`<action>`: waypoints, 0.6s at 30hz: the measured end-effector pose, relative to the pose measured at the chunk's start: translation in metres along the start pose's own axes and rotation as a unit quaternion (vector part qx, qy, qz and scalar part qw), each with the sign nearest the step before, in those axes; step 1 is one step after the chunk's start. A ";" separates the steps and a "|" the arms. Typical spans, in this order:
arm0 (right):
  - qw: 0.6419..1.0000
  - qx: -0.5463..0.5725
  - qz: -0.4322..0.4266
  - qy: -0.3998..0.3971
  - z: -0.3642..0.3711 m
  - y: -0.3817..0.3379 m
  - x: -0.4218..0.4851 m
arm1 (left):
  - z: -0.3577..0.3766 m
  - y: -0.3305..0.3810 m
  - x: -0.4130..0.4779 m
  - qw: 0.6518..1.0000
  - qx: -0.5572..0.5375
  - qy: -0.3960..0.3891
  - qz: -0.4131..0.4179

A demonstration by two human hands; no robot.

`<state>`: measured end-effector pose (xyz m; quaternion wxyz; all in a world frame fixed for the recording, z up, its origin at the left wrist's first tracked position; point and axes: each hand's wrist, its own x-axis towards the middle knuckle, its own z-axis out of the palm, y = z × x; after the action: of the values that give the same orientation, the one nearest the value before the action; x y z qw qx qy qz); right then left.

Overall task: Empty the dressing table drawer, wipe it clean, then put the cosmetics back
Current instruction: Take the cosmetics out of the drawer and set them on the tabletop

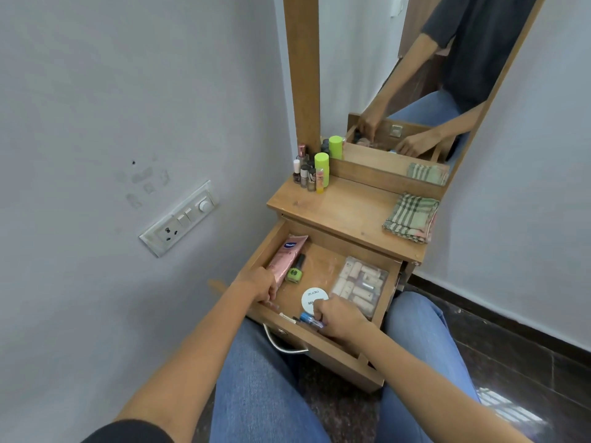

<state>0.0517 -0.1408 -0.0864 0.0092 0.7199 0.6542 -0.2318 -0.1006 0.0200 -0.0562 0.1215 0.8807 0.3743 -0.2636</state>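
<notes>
The table [351,206] and its drawer [335,350] are wood-grained board with a smooth, faintly shiny finish. The drawer handle [278,342] is bright polished metal. A checked cloth [412,217] looks soft and woven (matt, slightly rumpled). The pink tube [286,257] is glossy plastic, the box [361,284] clear plastic. The floor [511,346] is dark, speckled and shiny.

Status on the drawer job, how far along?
Early, probably still emptying. Done: nail polish bottles stand on the tabletop. In hand: left hand and right hand reach into the open drawer. To do: pink tube, green polish, white tub, clear box still inside; folded cloth looks unused, so wiping and restocking remain.
</notes>
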 end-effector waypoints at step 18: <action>0.889 0.433 0.055 0.140 -0.010 0.022 -0.001 | 0.008 0.004 0.005 0.993 0.085 -0.084 -0.003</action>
<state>0.0759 -0.1422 -0.0834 -0.3822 0.7123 0.4429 -0.3877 -0.0973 0.0170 -0.0655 0.0761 0.8613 0.3415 -0.3684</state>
